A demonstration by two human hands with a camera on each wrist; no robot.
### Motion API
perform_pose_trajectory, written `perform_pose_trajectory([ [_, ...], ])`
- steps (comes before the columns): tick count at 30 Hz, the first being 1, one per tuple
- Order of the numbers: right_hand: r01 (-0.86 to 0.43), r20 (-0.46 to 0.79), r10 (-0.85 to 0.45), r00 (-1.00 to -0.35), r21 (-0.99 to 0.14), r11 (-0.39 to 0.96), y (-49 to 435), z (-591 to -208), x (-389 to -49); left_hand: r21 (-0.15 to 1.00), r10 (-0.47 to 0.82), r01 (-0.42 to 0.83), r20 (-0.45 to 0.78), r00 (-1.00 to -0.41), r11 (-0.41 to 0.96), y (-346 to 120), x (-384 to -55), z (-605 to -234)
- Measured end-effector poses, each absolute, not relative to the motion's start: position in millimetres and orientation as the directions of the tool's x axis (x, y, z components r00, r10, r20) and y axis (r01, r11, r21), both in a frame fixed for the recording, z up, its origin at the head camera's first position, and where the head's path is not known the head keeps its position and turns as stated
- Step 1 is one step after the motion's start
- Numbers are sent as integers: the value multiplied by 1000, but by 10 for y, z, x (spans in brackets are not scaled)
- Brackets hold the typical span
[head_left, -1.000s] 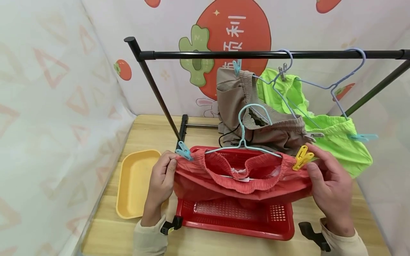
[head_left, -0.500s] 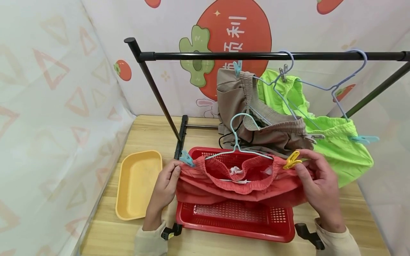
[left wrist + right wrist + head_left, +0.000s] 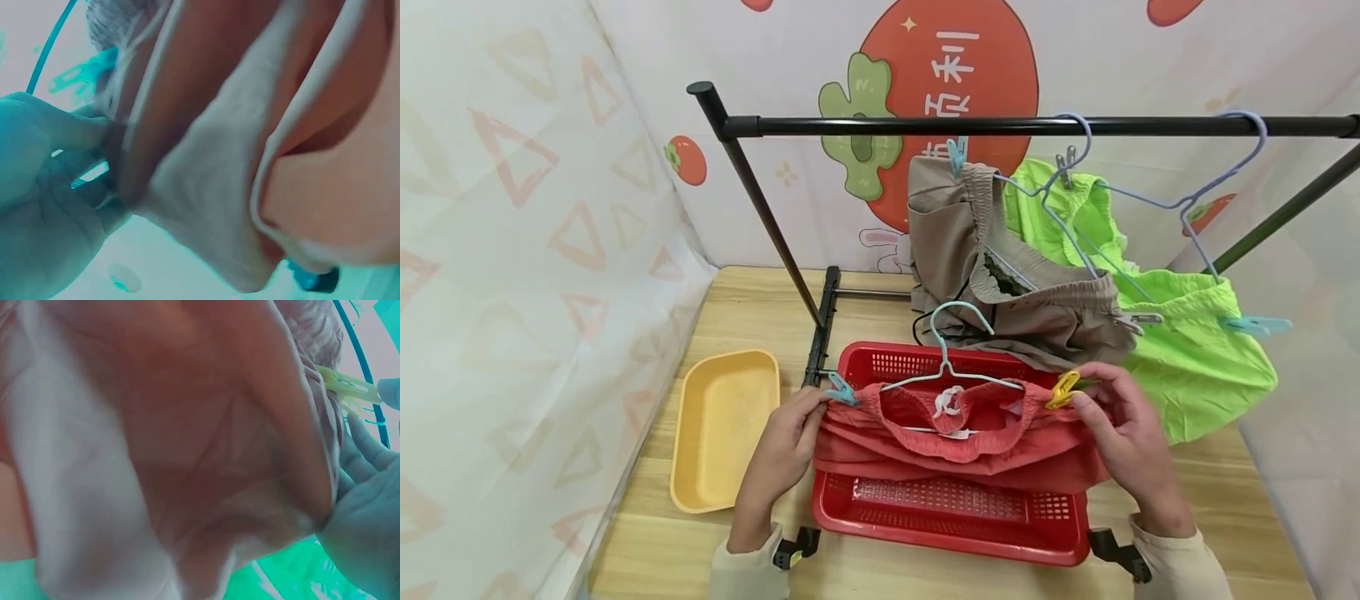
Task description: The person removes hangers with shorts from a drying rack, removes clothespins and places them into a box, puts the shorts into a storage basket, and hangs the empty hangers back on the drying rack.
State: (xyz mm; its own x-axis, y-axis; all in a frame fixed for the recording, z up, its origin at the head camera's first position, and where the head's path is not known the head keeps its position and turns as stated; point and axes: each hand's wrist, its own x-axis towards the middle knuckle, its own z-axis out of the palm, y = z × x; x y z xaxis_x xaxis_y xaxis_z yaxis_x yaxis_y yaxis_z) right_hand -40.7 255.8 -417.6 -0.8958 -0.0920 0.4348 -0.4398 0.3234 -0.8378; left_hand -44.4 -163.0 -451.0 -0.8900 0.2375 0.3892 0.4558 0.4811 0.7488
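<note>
A red garment [image 3: 958, 471], fitted on a pale blue hanger [image 3: 943, 346], is being held above a red basket [image 3: 951, 540]. The left hand [image 3: 786, 442] is pinching its edge just beside a blue clip [image 3: 842, 389]. The right hand's [image 3: 1127, 437] fingers are gripping a yellow clip [image 3: 1063, 390] at the opposite end. Brown [image 3: 943, 217] and green garments [image 3: 1202, 350] are hanging from a black rack [image 3: 880, 127] behind.

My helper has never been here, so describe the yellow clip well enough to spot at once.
In the head view, find the black rack bar, then, lower down, the red garment held above the red basket. The clip grips the garment's waist beside the right hand. It is the only yellow clip; the others are light blue or gray.
</note>
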Motion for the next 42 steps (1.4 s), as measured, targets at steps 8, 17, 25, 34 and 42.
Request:
perform_pose_trajectory([
  [8, -410, 371, -189, -909, -877, 251, 2617, -4280, -437, 672, 245, 450, 383, -891, 588, -1552, -409, -4433],
  [17, -371, 320, -201, -926, -867, 333, 2648, -4365, -380, 764, 273, 359, 245, -930, 536, -1502, -392, -4459],
  [25, -371, 332, -168, -928, -859, 353, 2662, -4398, -371, 836, 343, 378, 246, -907, 398, -1456, -366, -4506],
  [34, -388, 342, -187, -921, -860, 333, 2658, -4381, -385, 820, 311, 465, 370, -875, 334, -1427, -407, -4572],
  [42, -395, 351, -188, -917, -857, 331, 2668, -4397, -384, 884, 313, 426, 356, -880, 192, -1416, -462, -4544],
])
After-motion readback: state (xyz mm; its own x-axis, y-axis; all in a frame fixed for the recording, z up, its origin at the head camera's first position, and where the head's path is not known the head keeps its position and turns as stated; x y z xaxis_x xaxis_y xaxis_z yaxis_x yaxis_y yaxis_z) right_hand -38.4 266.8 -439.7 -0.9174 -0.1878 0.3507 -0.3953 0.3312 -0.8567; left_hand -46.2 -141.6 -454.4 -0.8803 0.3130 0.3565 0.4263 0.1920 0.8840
